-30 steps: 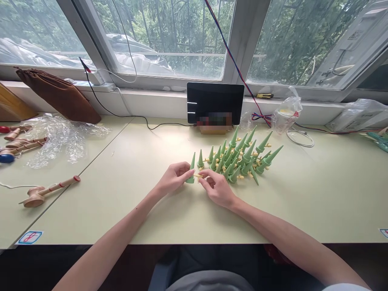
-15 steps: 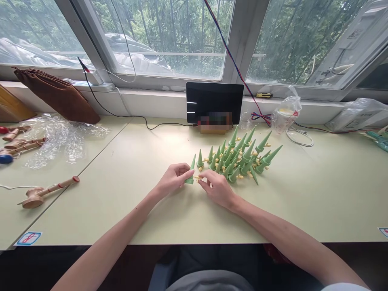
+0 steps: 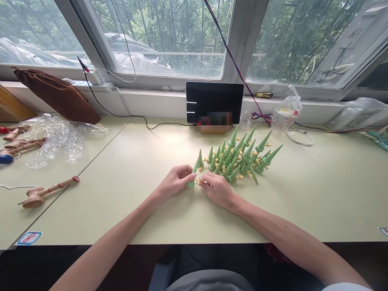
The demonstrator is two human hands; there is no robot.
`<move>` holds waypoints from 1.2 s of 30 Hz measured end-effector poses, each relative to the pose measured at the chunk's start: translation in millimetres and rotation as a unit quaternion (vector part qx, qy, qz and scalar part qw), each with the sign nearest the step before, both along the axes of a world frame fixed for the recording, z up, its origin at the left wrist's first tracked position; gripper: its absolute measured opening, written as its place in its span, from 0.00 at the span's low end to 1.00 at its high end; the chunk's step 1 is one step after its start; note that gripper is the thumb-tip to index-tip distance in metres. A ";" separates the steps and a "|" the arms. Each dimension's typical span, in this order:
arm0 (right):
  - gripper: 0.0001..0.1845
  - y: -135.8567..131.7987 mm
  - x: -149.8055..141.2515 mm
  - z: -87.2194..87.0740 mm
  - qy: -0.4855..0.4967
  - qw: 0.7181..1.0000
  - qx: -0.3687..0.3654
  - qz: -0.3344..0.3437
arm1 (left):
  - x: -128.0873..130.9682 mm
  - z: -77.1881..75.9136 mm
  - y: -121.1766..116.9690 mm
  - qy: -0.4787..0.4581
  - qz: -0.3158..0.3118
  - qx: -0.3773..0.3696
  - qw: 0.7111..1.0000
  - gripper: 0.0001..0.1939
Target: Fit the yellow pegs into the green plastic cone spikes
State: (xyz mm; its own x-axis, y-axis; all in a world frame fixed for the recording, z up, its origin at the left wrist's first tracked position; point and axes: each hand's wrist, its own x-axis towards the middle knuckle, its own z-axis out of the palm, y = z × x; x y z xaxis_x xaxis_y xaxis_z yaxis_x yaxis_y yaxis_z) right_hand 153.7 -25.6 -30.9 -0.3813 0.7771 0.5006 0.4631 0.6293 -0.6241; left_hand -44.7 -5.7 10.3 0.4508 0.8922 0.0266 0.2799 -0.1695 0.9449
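My left hand [image 3: 172, 184] pinches a green cone-shaped plastic piece [image 3: 192, 176] near its base, tip tilted up and to the right. My right hand [image 3: 216, 189] is closed on a small yellow peg [image 3: 198, 181] at the cone's base, the two hands meeting at the middle of the pale green table [image 3: 145, 210]. Just beyond my right hand lies a pile of several more green cones with yellow pegs [image 3: 239, 157], most leaning up and to the right.
A dark tablet [image 3: 214, 102] stands at the back by the window. Wooden kendama toys [image 3: 45, 192] and crumpled clear plastic [image 3: 57, 137] lie at the left, with a brown pouch [image 3: 57, 97]. A plastic bag [image 3: 286, 111] and white cable [image 3: 300, 137] sit at the right.
The cone in my left hand has tilted from nearly upright to leaning right. Both hands have drawn slightly closer together at its base.
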 end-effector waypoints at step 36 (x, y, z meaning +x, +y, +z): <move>0.20 -3.5 -3.7 20.9 0.200 0.928 -0.310 0.046 | 0.7 -3.7 -0.3 0.021 0.007 0.082 0.996 0.15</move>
State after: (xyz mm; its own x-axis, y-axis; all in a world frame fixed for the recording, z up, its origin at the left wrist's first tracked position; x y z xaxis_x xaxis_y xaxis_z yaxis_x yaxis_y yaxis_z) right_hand 150.0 -29.1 -9.9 -0.3412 0.9363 0.0833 0.0779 0.1165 -0.9901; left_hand -44.0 -6.0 6.7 0.4421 0.8836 0.1543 0.3214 -0.3167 0.8924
